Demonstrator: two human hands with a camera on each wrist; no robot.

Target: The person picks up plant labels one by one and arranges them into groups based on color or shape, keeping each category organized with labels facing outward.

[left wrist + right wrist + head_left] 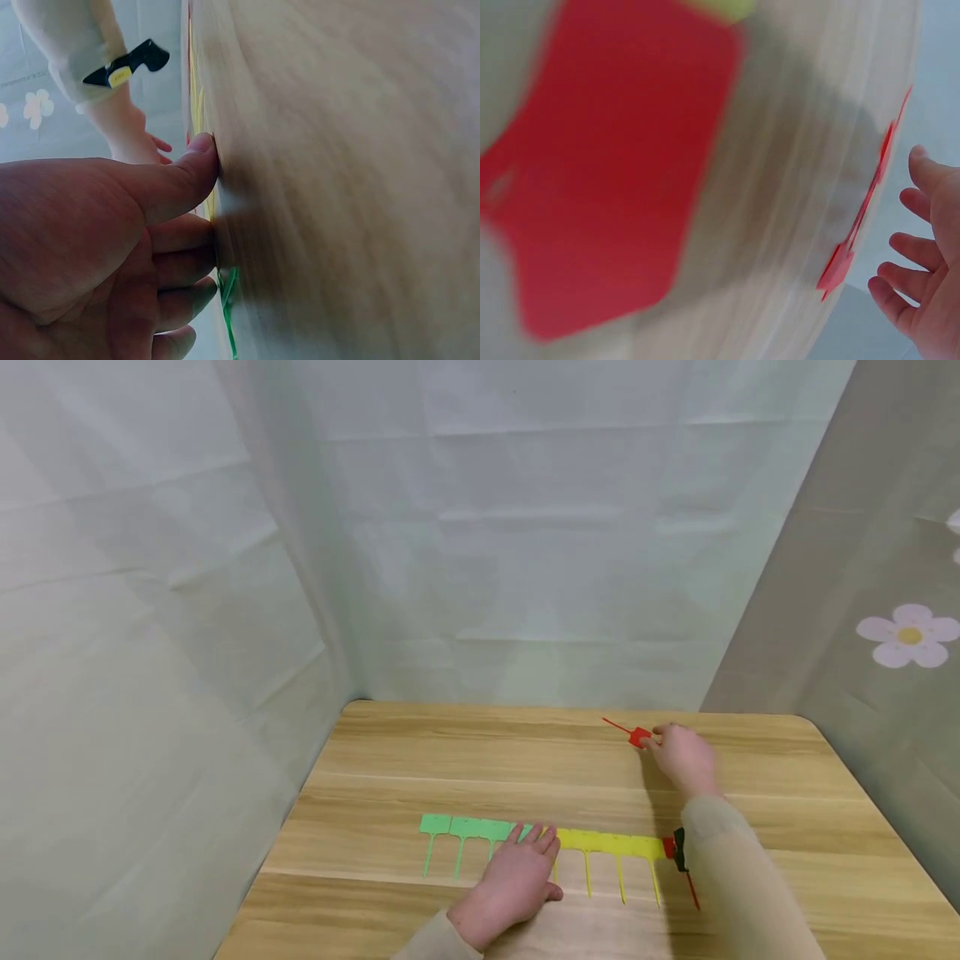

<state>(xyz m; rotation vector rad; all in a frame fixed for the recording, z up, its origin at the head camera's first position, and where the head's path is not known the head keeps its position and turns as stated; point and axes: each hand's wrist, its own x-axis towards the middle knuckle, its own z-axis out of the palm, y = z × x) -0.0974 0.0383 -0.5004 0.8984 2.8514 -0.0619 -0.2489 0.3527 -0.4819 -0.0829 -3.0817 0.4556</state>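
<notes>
Flat plastic cable-tie tags with thin tails form a row across the table: green tags (467, 827) on the left, yellow tags (607, 842) beside them, and a red tag (669, 847) at the right end. My left hand (513, 881) rests on the row where green meets yellow, fingers fairly straight, thumb out to the side. Farther back, my right hand (684, 758) reaches over loose red tags (639, 737). The right wrist view shows those loose red tags (837, 268) just beyond the fingertips, the fingers (911, 249) spread and loosely bent with nothing between them.
The wooden table (450, 752) ends at a hanging pale cloth (525, 568) behind it. A grey cloth with a printed flower (909, 636) hangs on the right. A black wrist device (680, 850) on the right sleeve (738, 868) overlaps the row's right end in the head view.
</notes>
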